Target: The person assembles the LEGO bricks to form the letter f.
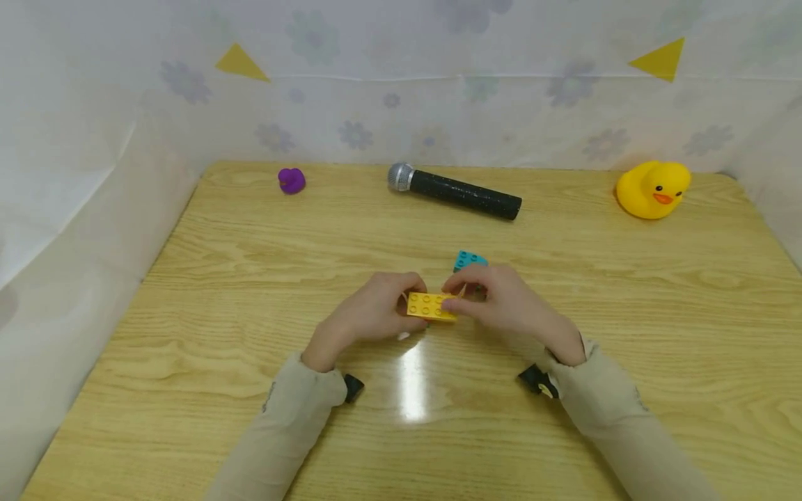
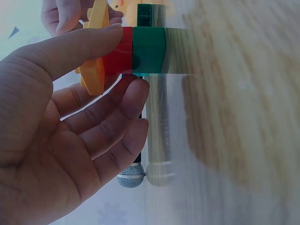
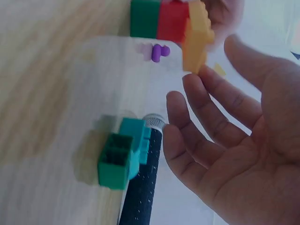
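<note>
A small stack of toy building bricks stands on the table between my two hands: a yellow brick with studs on top, a red brick below it, and a green brick at the bottom. My left hand holds the stack from the left, thumb on the near side and fingers on the far side. At the right end, a fingertip of my right hand touches the yellow brick, while the right thumb appears apart from it in the right wrist view. Beside the right fingers are a teal brick and another green brick.
Along the back of the wooden table lie a small purple duck, a black microphone with a silver head, and a large yellow duck. A flowered white cloth hangs behind.
</note>
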`<state>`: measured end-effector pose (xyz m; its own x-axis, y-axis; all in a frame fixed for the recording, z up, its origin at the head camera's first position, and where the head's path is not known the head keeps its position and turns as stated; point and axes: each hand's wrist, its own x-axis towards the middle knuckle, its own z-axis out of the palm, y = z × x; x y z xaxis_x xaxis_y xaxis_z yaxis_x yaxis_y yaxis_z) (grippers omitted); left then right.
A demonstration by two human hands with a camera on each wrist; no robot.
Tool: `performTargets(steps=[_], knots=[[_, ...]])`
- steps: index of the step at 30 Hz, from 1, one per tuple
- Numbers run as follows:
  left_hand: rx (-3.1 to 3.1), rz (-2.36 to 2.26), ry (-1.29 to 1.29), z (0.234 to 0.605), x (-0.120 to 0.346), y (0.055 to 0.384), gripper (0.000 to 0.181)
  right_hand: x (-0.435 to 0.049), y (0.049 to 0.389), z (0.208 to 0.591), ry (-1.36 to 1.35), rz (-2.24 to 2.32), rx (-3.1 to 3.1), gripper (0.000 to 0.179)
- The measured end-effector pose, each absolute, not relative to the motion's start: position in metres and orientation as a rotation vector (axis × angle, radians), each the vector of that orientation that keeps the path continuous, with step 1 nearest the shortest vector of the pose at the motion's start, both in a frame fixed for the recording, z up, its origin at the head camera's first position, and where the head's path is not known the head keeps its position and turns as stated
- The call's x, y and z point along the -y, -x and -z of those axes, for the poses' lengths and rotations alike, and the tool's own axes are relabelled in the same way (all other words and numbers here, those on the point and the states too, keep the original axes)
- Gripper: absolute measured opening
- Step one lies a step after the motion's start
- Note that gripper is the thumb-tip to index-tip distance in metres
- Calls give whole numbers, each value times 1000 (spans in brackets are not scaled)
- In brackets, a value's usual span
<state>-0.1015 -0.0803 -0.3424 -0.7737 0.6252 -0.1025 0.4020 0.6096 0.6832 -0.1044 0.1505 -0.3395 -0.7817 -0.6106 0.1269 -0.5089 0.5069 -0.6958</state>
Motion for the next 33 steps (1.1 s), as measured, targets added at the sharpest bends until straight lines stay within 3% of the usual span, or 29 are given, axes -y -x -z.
performTargets(steps=[5,22,33], knots=[[-2511,-919,-808,342,80,101,29,-164,110,332,905,1209,-2729,11],[-2506,-885,-796,342,81,101,32,-180,119,336,676,1184,-2829,17],[-2509,-878,-776,340,81,101,32,-183,124,346,683,1075,-2784,35]])
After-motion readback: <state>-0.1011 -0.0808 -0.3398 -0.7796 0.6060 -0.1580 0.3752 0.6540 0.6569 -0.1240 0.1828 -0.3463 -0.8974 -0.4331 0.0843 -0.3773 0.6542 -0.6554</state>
